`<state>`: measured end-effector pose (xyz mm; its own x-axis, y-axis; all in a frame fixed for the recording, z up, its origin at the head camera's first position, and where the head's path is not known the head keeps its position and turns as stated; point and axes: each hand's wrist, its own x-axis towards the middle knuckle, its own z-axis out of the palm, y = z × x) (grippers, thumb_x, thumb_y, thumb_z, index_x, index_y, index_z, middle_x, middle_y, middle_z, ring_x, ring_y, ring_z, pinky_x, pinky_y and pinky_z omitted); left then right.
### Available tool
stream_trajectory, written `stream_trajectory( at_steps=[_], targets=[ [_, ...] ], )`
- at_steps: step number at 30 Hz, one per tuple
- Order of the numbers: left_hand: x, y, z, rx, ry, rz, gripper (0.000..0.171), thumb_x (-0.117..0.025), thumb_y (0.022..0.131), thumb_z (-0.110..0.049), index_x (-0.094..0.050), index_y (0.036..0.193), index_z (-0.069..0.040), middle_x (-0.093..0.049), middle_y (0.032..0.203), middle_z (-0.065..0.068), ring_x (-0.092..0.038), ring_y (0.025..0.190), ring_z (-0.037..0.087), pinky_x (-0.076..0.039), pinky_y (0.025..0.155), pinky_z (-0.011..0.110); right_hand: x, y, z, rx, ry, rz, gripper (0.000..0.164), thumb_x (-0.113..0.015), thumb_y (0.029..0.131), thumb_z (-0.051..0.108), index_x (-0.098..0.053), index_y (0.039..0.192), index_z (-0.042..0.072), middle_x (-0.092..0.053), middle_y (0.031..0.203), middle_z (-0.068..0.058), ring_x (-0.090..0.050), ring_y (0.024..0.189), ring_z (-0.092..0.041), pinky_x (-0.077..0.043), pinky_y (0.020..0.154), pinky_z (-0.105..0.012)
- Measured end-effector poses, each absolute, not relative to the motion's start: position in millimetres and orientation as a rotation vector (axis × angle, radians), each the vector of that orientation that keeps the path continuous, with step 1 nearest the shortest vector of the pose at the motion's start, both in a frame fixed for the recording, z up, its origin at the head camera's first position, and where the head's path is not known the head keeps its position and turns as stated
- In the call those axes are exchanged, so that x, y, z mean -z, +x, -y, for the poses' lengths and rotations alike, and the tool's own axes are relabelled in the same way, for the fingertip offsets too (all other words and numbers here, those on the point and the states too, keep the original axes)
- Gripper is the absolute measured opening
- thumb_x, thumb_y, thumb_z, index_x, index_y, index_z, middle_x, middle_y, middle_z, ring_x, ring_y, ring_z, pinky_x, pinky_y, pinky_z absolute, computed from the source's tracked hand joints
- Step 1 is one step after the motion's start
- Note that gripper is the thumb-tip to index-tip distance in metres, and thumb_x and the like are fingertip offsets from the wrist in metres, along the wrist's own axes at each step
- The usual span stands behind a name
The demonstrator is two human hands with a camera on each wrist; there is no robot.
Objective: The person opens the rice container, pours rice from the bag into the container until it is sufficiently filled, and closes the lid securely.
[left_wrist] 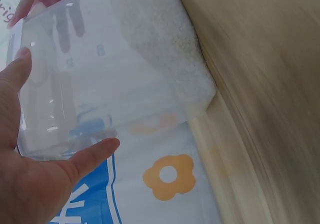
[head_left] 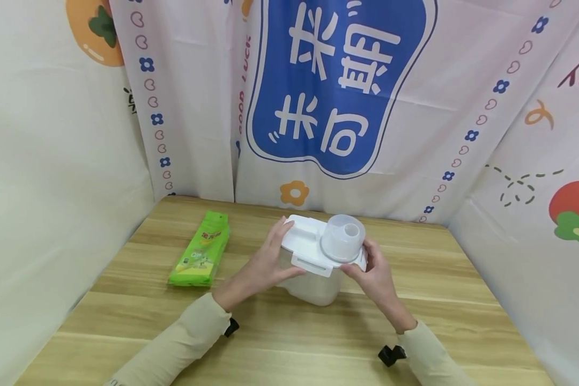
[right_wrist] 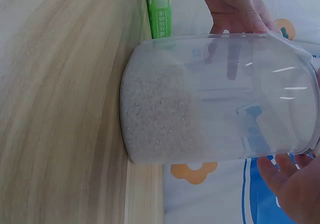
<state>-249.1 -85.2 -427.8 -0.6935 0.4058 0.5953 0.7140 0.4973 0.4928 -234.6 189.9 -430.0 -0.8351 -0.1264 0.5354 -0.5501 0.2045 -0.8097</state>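
Note:
A clear plastic rice storage container [head_left: 313, 288] stands on the table, topped by a white lid [head_left: 301, 235] with a latch on its front side. On the lid's right half sits a translucent cup [head_left: 341, 239]. White grains of rice [right_wrist: 157, 109] fill the lower part, seen through the wall in the right wrist view. My left hand [head_left: 269, 261] grips the left end near the lid, thumb in front and fingers at the back edge. At the right end, my right hand [head_left: 378, 276] holds the lid's corner, thumb on the front edge and fingers on the far side.
A green and yellow plastic package [head_left: 201, 252] lies on the wooden table [head_left: 289, 348] to the left of the container. Printed white curtains [head_left: 198, 107] hang close behind the table's back edge and along both sides.

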Motion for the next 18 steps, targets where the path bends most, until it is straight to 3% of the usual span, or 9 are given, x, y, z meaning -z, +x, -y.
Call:
stream_trajectory(
  at_steps=[10,18],
  targets=[
    [430.5,-255.2,82.2,1.012,-0.938,2.326,0.107,-0.086,0.073,-0.031,-0.018,0.154,-0.013,-0.019,0.157,0.023,-0.038,0.139,0.039,-0.043,0.109,0.043,427.3,-234.4,-190.9,-1.633,0.695,2.173,0.071,-0.077,0.077,-0.008,-0.047,0.141,0.004,-0.053,0.129,0.003,-0.054,0.114,-0.007,-0.048,0.096,-0.013],
    [428.2,-269.3,88.9,1.043,-1.032,2.250,0.108,-0.092,0.064,-0.027,-0.028,0.149,-0.006,-0.032,0.151,0.024,-0.038,0.139,0.038,-0.040,0.113,0.048,416.9,-237.3,-192.6,-1.627,0.683,2.269,0.067,-0.076,0.079,-0.003,-0.047,0.140,0.004,-0.046,0.130,-0.006,-0.055,0.110,-0.005,-0.049,0.094,-0.014]
  ],
)
